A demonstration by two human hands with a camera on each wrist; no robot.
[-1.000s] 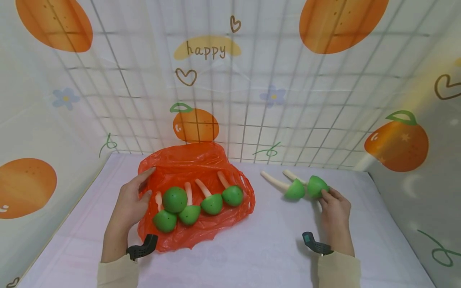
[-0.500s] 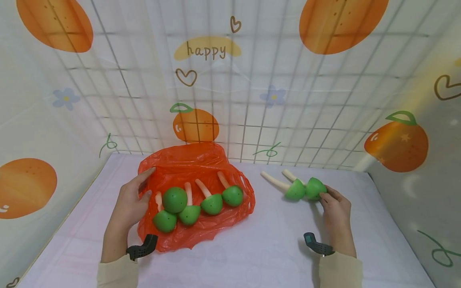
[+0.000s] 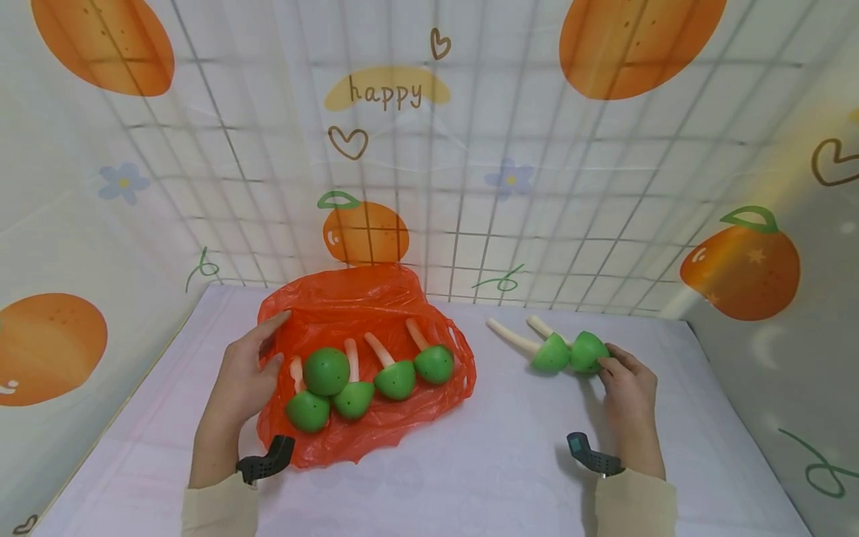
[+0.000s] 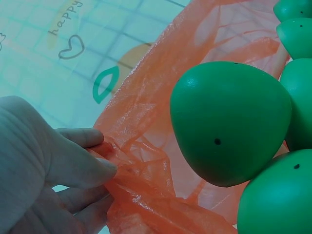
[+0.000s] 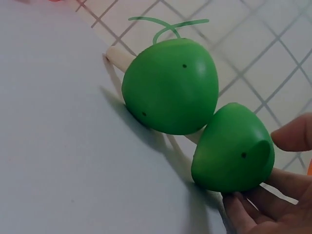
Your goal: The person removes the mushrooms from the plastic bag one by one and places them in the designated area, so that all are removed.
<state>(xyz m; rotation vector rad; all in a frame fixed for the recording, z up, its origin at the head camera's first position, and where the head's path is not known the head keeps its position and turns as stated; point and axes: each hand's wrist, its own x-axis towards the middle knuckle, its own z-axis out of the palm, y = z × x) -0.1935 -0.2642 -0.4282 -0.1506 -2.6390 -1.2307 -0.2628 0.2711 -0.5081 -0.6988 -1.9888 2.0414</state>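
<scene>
My left hand (image 3: pixel 241 373) pinches the left edge of a red plastic bag (image 3: pixel 416 418), which is spread out on the table. Thin film bunches between thumb and fingers (image 4: pixel 80 139) in the left wrist view. Several toy mushrooms with green caps and pale stems lie inside the bag, among them one with its round cap (image 3: pixel 326 371) facing up. Right of the bag, two more mushrooms lie cap to cap. Around the right-hand mushroom's cap (image 5: pixel 234 151) my right hand (image 3: pixel 629 384) curls its fingers, with the thumb at the cap's edge. The other mushroom (image 3: pixel 552 354) is untouched.
A white table (image 3: pixel 470 477) carries everything. Behind it stands a grid wall under a sheet (image 3: pixel 463 171) printed with oranges and hearts; pale side walls close off left and right. Each wrist wears a black band device (image 3: pixel 268 460).
The mushroom in my right hand has shifted slightly left and down, against its neighbour. My right hand has moved a little to the right. The left hand and bag stay in place.
</scene>
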